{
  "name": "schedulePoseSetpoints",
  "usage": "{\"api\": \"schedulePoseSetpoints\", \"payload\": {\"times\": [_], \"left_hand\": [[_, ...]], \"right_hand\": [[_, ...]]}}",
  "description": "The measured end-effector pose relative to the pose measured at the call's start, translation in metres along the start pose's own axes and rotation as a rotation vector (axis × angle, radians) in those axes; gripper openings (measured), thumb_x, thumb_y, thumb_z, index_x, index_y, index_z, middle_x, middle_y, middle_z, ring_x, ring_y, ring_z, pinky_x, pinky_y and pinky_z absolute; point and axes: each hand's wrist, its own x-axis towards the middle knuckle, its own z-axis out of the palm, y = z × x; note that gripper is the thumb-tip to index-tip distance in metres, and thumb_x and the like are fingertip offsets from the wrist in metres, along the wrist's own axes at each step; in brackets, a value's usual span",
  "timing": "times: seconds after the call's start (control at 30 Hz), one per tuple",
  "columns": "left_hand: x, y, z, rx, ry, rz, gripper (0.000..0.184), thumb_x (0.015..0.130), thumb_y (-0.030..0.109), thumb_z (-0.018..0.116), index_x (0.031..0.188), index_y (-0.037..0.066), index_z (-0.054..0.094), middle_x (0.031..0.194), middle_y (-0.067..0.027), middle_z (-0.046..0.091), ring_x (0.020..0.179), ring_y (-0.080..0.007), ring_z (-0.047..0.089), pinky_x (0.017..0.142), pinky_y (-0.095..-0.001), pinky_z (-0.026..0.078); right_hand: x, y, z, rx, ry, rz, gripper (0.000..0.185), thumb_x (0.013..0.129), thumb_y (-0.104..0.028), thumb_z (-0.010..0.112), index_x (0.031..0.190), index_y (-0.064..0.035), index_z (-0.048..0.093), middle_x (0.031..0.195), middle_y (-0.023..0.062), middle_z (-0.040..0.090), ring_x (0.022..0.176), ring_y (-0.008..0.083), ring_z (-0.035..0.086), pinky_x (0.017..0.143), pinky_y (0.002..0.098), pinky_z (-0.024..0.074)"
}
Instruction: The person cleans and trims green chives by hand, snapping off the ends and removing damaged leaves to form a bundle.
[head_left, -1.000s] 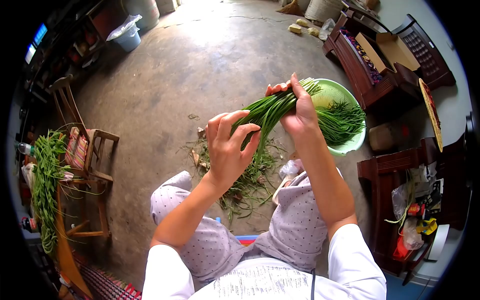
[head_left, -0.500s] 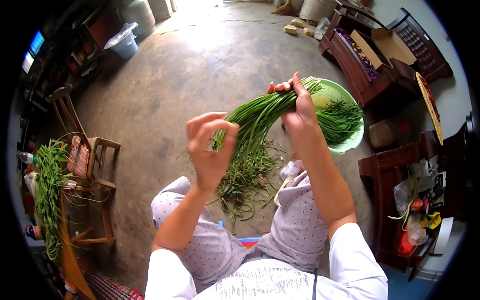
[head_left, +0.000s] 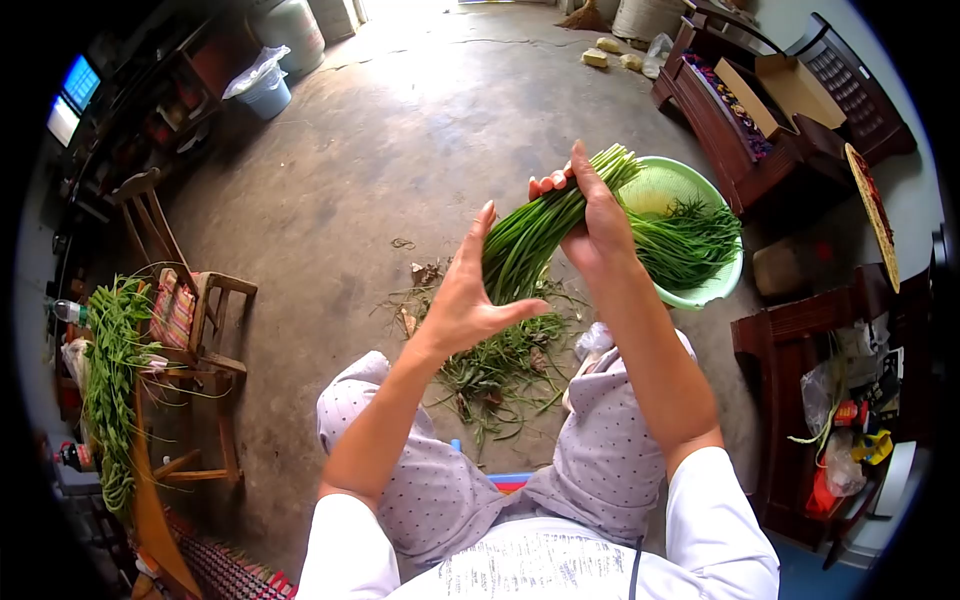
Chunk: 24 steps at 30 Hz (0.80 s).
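My right hand (head_left: 598, 215) is wrapped round a bunch of long green chives (head_left: 535, 232), with their pale stem ends pointing up and right. My left hand (head_left: 468, 300) is open at the lower, leafy end of the bunch, its thumb spread away from the fingers. Whether its palm touches the leaves I cannot tell. Beyond my right wrist a light green plastic basin (head_left: 738, 262) holds more chives (head_left: 690, 240). Between my feet lies a heap of loose green trimmings and withered leaves (head_left: 500, 370).
A wooden chair (head_left: 205, 310) is on the left, beside a pile of leafy greens (head_left: 115, 380). At the right are a dark wooden cabinet (head_left: 775, 400) with clutter and a wooden bench (head_left: 730, 165) holding a cardboard box (head_left: 760, 105). A blue bin (head_left: 265, 95) stands further back.
My left hand has gone from a pinched curl beside the leaf tips to spread fingers, lower and further right. The right hand still grips the chives, and the leaf ends are gathered closer together.
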Motion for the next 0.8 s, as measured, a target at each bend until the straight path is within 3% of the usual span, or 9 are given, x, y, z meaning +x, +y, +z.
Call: {"api": "schedulePoseSetpoints", "payload": {"times": [0.07, 0.13, 0.17, 0.27, 0.37, 0.43, 0.47, 0.67, 0.8], "left_hand": [[-0.001, 0.004, 0.011, 0.09, 0.035, -0.015, 0.101, 0.065, 0.034, 0.08, 0.14, 0.003, 0.019, 0.133, -0.0195, 0.04, 0.121, -0.0295, 0.043, 0.101, -0.0393, 0.034], [-0.003, 0.0, 0.019, 0.052, 0.058, -0.094, 0.077, 0.075, 0.024, 0.072, 0.134, 0.001, 0.028, 0.111, -0.0145, 0.056, 0.099, -0.0245, 0.057, 0.088, -0.0359, 0.044], [-0.002, -0.004, 0.019, 0.051, 0.055, -0.095, 0.077, 0.075, 0.024, 0.072, 0.134, 0.001, 0.028, 0.111, -0.0145, 0.056, 0.099, -0.0245, 0.057, 0.088, -0.0359, 0.044], [0.001, -0.015, 0.017, -0.771, -0.257, -0.368, 0.037, 0.085, 0.005, 0.054, 0.12, -0.001, 0.044, 0.077, -0.0038, 0.053, 0.07, -0.0135, 0.057, 0.069, -0.0296, 0.048], [0.001, 0.005, 0.003, -1.153, -0.384, -0.704, 0.034, 0.081, 0.007, 0.054, 0.113, -0.003, 0.047, 0.067, -0.0025, 0.046, 0.056, -0.0128, 0.048, 0.062, -0.0287, 0.047], [0.0, 0.011, -0.001, -1.22, -0.406, -0.712, 0.033, 0.08, 0.008, 0.053, 0.11, -0.003, 0.048, 0.065, -0.0017, 0.044, 0.053, -0.0116, 0.045, 0.06, -0.0282, 0.046], [-0.001, 0.012, -0.003, -1.286, -0.427, -0.717, 0.032, 0.079, 0.009, 0.053, 0.108, -0.003, 0.048, 0.063, -0.001, 0.041, 0.05, -0.0103, 0.042, 0.057, -0.0277, 0.046], [-0.007, 0.015, -0.008, -1.358, -0.485, -0.713, 0.03, 0.078, 0.012, 0.052, 0.105, -0.002, 0.048, 0.06, 0.0004, 0.038, 0.046, -0.007, 0.038, 0.052, -0.0249, 0.044], [-0.012, 0.019, -0.01, -1.444, -0.497, -0.725, 0.032, 0.078, 0.013, 0.052, 0.105, -0.003, 0.048, 0.059, 0.0, 0.038, 0.046, -0.0072, 0.038, 0.051, -0.0247, 0.044]], "right_hand": [[0.0, 0.007, -0.002, -0.009, 0.015, 0.039, 0.027, 0.087, -0.027, 0.061, 0.072, -0.0063, 0.05, 0.065, 0.0049, 0.051, 0.068, 0.0197, 0.055, 0.07, 0.0324, 0.0498], [-0.002, 0.009, -0.004, -0.054, 0.043, 0.048, 0.026, 0.086, -0.026, 0.062, 0.073, -0.0069, 0.051, 0.066, 0.0046, 0.053, 0.07, 0.018, 0.056, 0.071, 0.0318, 0.0503], [-0.003, 0.009, -0.005, -0.099, 0.067, 0.052, 0.024, 0.085, -0.025, 0.063, 0.073, -0.0075, 0.052, 0.066, 0.0043, 0.054, 0.072, 0.0162, 0.057, 0.071, 0.0313, 0.0509], [-0.012, -0.001, 0.006, -0.246, 0.07, 0.042, 0.025, 0.08, -0.024, 0.07, 0.088, -0.0065, 0.054, 0.075, 0.005, 0.058, 0.076, 0.0163, 0.059, 0.068, 0.0298, 0.0506], [-0.015, -0.008, 0.008, -0.38, 0.055, 0.083, 0.039, 0.077, -0.026, 0.073, 0.101, -0.0047, 0.052, 0.084, 0.0065, 0.06, 0.082, 0.0179, 0.06, 0.073, 0.0313, 0.0499], [-0.017, -0.012, 0.011, -0.353, -0.051, 0.204, 0.039, 0.077, -0.031, 0.072, 0.101, -0.0067, 0.052, 0.092, 0.0086, 0.06, 0.089, 0.0209, 0.061, 0.077, 0.0335, 0.0492], [-0.018, -0.013, 0.009, -0.378, -0.072, 0.229, 0.047, 0.08, -0.035, 0.068, 0.112, -0.006, 0.049, 0.1, 0.0113, 0.058, 0.101, 0.0246, 0.058, 0.085, 0.0383, 0.0483], [-0.011, -0.007, -0.001, -0.221, -0.388, 0.323, 0.063, 0.084, -0.039, 0.06, 0.132, -0.0055, 0.035, 0.106, 0.0122, 0.057, 0.117, 0.0309, 0.046, 0.099, 0.0535, 0.0372], [-0.009, -0.001, -0.005, -0.184, -0.473, 0.342, 0.051, 0.085, -0.036, 0.06, 0.124, -0.0065, 0.044, 0.107, 0.0108, 0.057, 0.117, 0.0324, 0.047, 0.101, 0.0554, 0.0351]]}}
